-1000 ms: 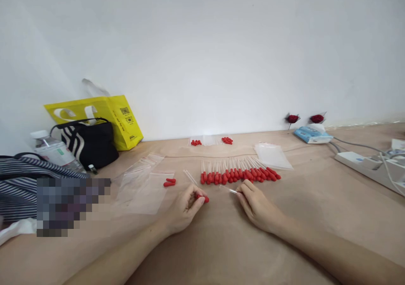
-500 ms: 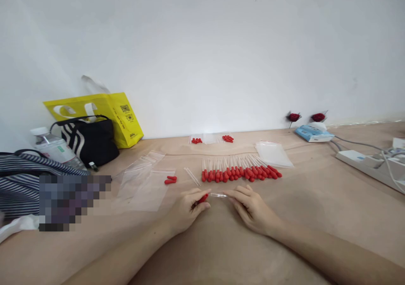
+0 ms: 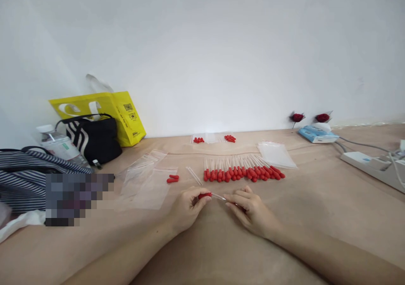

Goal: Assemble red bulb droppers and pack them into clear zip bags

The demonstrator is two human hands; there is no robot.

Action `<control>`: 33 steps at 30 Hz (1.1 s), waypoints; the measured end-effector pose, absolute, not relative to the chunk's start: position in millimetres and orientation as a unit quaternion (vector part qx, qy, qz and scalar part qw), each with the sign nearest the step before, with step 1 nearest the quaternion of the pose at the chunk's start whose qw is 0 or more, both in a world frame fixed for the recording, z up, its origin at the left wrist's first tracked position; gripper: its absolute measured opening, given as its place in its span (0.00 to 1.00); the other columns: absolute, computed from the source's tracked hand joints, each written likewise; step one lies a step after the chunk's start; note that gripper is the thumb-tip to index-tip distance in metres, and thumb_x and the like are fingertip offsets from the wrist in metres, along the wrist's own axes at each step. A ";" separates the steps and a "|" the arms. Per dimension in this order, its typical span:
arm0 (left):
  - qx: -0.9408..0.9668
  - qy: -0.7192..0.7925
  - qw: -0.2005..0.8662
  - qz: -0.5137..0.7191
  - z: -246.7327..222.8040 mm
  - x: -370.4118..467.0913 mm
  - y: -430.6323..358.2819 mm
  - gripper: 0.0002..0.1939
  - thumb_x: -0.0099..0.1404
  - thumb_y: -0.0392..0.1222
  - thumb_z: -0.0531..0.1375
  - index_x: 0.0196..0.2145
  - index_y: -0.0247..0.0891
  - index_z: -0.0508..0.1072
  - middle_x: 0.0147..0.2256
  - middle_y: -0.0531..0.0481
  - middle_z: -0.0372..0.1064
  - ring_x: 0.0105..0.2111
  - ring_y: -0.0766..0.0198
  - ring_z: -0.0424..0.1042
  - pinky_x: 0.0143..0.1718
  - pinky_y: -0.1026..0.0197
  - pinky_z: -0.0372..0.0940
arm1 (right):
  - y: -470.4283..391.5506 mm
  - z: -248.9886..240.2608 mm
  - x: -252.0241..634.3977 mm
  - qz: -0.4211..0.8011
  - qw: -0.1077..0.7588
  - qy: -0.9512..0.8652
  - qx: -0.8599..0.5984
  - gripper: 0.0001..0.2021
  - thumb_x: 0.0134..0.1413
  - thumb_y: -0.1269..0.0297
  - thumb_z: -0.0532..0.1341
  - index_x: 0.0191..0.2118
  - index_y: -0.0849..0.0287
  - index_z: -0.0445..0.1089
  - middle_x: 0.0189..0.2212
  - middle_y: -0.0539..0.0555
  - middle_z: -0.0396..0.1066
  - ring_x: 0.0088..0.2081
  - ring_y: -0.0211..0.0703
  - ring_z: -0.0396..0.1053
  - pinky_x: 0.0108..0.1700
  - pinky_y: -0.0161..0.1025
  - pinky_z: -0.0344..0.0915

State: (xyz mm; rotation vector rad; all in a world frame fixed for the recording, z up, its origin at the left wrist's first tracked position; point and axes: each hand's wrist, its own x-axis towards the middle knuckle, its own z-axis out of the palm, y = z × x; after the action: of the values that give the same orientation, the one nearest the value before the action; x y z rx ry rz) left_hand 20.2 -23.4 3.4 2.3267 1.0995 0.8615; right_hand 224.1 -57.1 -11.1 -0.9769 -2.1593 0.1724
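Between thumb and fingers, my left hand (image 3: 189, 205) pinches a red rubber bulb (image 3: 205, 195). A clear thin tube (image 3: 218, 197) runs from the bulb's open end to my right hand (image 3: 249, 209), whose fingertips grip its other end. Whether the tube sits inside the bulb is too small to tell. Beyond my hands lies a row of clear droppers with red bulbs (image 3: 243, 173). Left of that row are loose clear tubes (image 3: 194, 176) and two loose red bulbs (image 3: 172, 178) on a clear plastic bag (image 3: 154, 190).
At the back lie small bags with red bulbs (image 3: 198, 140) and a flat clear bag (image 3: 278, 154). On the left stand a yellow bag (image 3: 126, 120), a black bag (image 3: 101, 139) and a bottle (image 3: 63, 146). A tissue pack (image 3: 318, 134) and power strip (image 3: 373, 167) are right.
The red bulb in my left hand has turned from slanted to nearly level, its opening now at the tube's end. The tube now slopes down toward my right hand. The view has shifted slightly.
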 end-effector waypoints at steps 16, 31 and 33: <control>0.912 0.262 0.088 0.302 -0.3 20.9 -30.5 0.11 0.65 0.39 0.49 0.29 0.36 0.67 0.26 0.48 0.68 0.28 0.63 0.64 0.34 0.60 0.56 | -57.9 -5.7 236.1 -0.039 0.271 -0.898 -0.345 0.16 0.53 0.75 0.46 0.38 0.60 0.69 0.23 0.52 0.64 0.25 0.38 0.54 0.34 0.40 0.49; 0.926 0.241 0.066 0.281 1.7 25.5 -32.4 0.10 0.64 0.36 0.47 0.31 0.34 0.67 0.27 0.47 0.67 0.29 0.63 0.63 0.35 0.60 0.56 | -58.9 -10.2 224.5 -0.008 0.307 -0.876 -0.371 0.13 0.57 0.71 0.46 0.34 0.59 0.68 0.23 0.51 0.67 0.24 0.36 0.57 0.33 0.39 0.45; 0.934 0.241 0.045 0.259 3.9 25.9 -31.8 0.10 0.64 0.35 0.48 0.35 0.34 0.68 0.29 0.47 0.67 0.32 0.62 0.63 0.36 0.59 0.56 | -58.7 -10.4 224.0 0.001 0.315 -0.868 -0.383 0.13 0.57 0.70 0.47 0.35 0.59 0.68 0.24 0.51 0.68 0.25 0.36 0.57 0.33 0.39 0.45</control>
State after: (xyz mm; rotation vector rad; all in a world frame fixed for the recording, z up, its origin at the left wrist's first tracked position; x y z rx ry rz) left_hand 25.9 -31.8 3.9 2.8540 0.7348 0.7915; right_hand 224.0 -58.7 -10.4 -1.0095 -2.2885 0.0026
